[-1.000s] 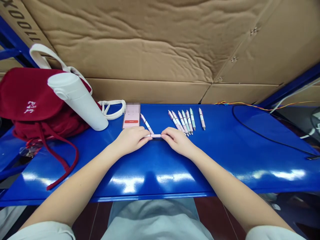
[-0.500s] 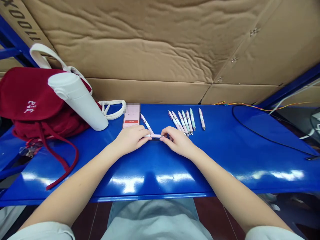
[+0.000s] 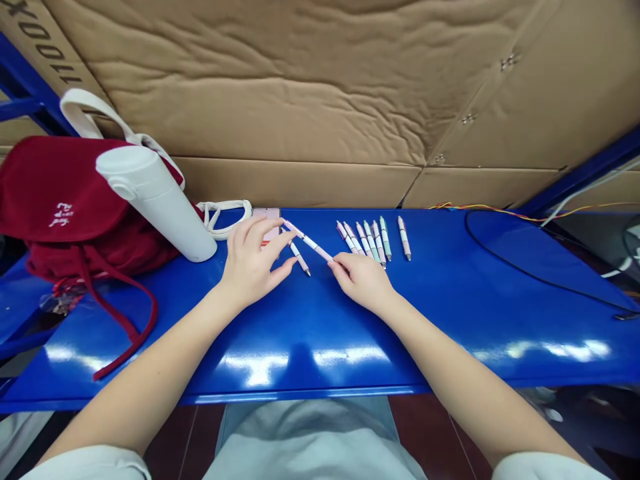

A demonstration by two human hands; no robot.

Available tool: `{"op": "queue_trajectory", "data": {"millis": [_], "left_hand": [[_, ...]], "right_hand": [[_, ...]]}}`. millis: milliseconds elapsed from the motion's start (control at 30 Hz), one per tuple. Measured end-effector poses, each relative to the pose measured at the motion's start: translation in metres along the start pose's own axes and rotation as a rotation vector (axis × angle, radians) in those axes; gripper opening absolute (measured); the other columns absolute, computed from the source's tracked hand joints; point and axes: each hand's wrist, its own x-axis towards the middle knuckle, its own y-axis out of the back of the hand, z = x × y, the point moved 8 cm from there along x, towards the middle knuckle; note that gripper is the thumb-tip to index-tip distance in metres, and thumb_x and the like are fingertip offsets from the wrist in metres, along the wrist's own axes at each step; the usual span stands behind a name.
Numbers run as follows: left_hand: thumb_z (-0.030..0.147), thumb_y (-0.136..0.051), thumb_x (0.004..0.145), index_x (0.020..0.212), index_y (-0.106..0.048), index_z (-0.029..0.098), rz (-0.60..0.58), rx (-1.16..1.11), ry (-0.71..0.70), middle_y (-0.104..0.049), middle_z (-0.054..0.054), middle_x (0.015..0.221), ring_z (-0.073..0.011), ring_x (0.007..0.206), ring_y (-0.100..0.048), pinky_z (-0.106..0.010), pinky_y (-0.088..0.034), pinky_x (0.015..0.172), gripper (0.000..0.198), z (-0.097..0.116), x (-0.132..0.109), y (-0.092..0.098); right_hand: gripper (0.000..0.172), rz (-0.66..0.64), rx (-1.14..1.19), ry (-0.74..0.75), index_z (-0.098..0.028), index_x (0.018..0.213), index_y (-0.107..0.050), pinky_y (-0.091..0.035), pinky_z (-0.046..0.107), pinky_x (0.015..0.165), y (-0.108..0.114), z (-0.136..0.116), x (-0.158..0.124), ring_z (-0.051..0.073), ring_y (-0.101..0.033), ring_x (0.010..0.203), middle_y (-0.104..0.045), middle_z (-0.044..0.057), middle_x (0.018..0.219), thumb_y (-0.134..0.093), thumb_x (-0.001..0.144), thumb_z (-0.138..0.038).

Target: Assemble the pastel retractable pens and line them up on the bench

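**Item 1:** a pink-and-white retractable pen (image 3: 309, 241), set diagonally above the far half of the bench, its upper tip near the lower right corner of the phone. Whether it rests on the bench cannot be told.

**Item 2:** right hand (image 3: 363, 281), loosely curled at the pen's lower end, with the fingertips (image 3: 336, 268) touching it. How firm the hold is cannot be told.

**Item 3:** left hand (image 3: 250, 261), open, with fingers (image 3: 257, 230) spread and pointing toward the far edge, just beside the pen's upper part and not clearly touching it.

**Item 4:** a second slim pen (image 3: 299, 258), lying slanted on the bench between the hands, just beyond the left thumb.

**Item 5:** six pastel pens (image 3: 363, 243) in a close, fanned row near the far edge, right of the hands, with a single pink pen (image 3: 404, 238) just to their right.

**Item 6:** a smartphone (image 3: 267, 217) at the far edge, partly hidden by the left hand.

**Item 7:** a white flask (image 3: 156, 203), tilted against a dark red bag (image 3: 65, 200) with white handles (image 3: 85, 113), at the bench's left end.

**Item 8:** the glossy blue metal bench (image 3: 450, 337), backed by cardboard sheets (image 3: 300, 100), with orange-yellow wires (image 3: 500, 215) along its far right edge.
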Motion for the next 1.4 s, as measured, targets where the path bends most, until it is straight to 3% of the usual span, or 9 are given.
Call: {"op": "queue_trajectory", "data": {"millis": [200, 300, 400, 533, 733, 867, 1100, 1267, 1400], "left_hand": [[0.033, -0.057, 0.081, 0.104, -0.061, 0.023, -0.067, -0.055, -0.022, -0.052, -0.009, 0.123, -0.0298, 0.121, -0.04, -0.047, -0.033, 0.098, 0.026, 0.002, -0.002, -0.01], [0.033, -0.056, 0.082, 0.099, -0.063, 0.023, -0.102, -0.061, -0.005, -0.055, -0.008, 0.119, -0.0292, 0.118, -0.042, -0.047, -0.034, 0.096, 0.021, 0.0, -0.002, -0.014], [0.032, -0.055, 0.082, 0.096, -0.064, 0.022, -0.144, -0.09, -0.002, -0.059, -0.008, 0.112, -0.0278, 0.111, -0.046, -0.046, -0.035, 0.093, 0.019, -0.001, -0.002, -0.018], [0.033, -0.053, 0.084, 0.091, -0.065, 0.021, -0.172, -0.111, -0.03, -0.062, -0.006, 0.105, -0.0247, 0.104, -0.05, -0.043, -0.036, 0.09, 0.018, 0.001, -0.003, -0.022], [0.032, -0.051, 0.084, 0.09, -0.065, 0.021, -0.234, -0.156, -0.051, -0.064, -0.006, 0.101, -0.0233, 0.1, -0.053, -0.042, -0.037, 0.089, 0.018, 0.003, -0.003, -0.028], [0.029, -0.051, 0.084, 0.1, -0.063, 0.022, -0.267, -0.17, -0.065, -0.062, -0.008, 0.106, -0.0246, 0.103, -0.052, -0.044, -0.039, 0.092, 0.022, 0.007, -0.004, -0.03], [0.032, -0.05, 0.087, 0.113, -0.058, 0.024, -0.165, -0.069, -0.099, -0.051, -0.01, 0.129, -0.0306, 0.127, -0.037, -0.052, -0.028, 0.102, 0.028, 0.015, -0.002, -0.018], [0.025, -0.039, 0.093, 0.106, -0.062, 0.021, -0.339, -0.205, -0.119, -0.066, -0.006, 0.1, -0.0183, 0.092, -0.059, -0.033, -0.045, 0.082, 0.026, 0.017, -0.005, -0.032], [0.028, -0.039, 0.093, 0.103, -0.062, 0.019, -0.313, -0.204, -0.096, -0.066, -0.006, 0.097, -0.0181, 0.087, -0.06, -0.029, -0.046, 0.076, 0.027, 0.016, -0.006, -0.032]], "right_hand": [[0.036, -0.047, -0.13, -0.065, -0.019, 0.074, -0.058, -0.028, 0.027, 0.05, -0.013, -0.003, 0.003, 0.019, -0.06, 0.065, -0.066, 0.007, 0.071, -0.04, 0.091, -0.047], [0.041, 0.002, -0.097, -0.131, -0.021, 0.081, -0.056, -0.03, 0.025, 0.05, -0.002, 0.008, 0.002, 0.019, -0.06, 0.062, -0.065, 0.005, 0.067, -0.044, 0.084, -0.06], [0.034, 0.049, -0.141, -0.304, -0.021, 0.081, -0.055, -0.031, 0.025, 0.049, 0.017, 0.039, -0.001, 0.019, -0.06, 0.061, -0.064, 0.005, 0.069, -0.043, 0.087, -0.053], [0.02, -0.101, -0.233, -0.41, -0.019, 0.082, -0.056, -0.036, 0.028, 0.054, 0.015, 0.065, -0.002, 0.023, -0.062, 0.068, -0.066, 0.011, 0.078, -0.052, 0.083, -0.039], [0.02, -0.151, -0.252, -0.355, -0.017, 0.08, -0.059, -0.039, 0.03, 0.056, 0.006, 0.057, -0.001, 0.026, -0.063, 0.073, -0.066, 0.016, 0.084, -0.048, 0.085, -0.033], [0.022, -0.043, -0.156, -0.354, -0.018, 0.075, -0.057, -0.034, 0.026, 0.05, 0.016, 0.052, -0.001, 0.019, -0.059, 0.062, -0.064, 0.009, 0.072, -0.044, 0.086, -0.031], [0.022, -0.016, 0.346, 0.071, -0.02, 0.079, -0.051, -0.036, 0.024, 0.056, 0.011, -0.004, -0.004, 0.012, -0.049, 0.059, -0.055, 0.0, 0.067, -0.04, 0.09, -0.035], [0.02, -0.031, 0.414, 0.063, -0.02, 0.085, -0.051, -0.037, 0.025, 0.059, 0.005, -0.012, -0.005, 0.013, -0.05, 0.063, -0.055, 0.0, 0.073, -0.038, 0.092, -0.033], [0.032, -0.032, 0.436, 0.009, -0.019, 0.074, -0.052, -0.037, 0.026, 0.062, 0.003, -0.002, -0.003, 0.014, -0.051, 0.065, -0.054, 0.0, 0.068, -0.033, 0.094, -0.036]]}}
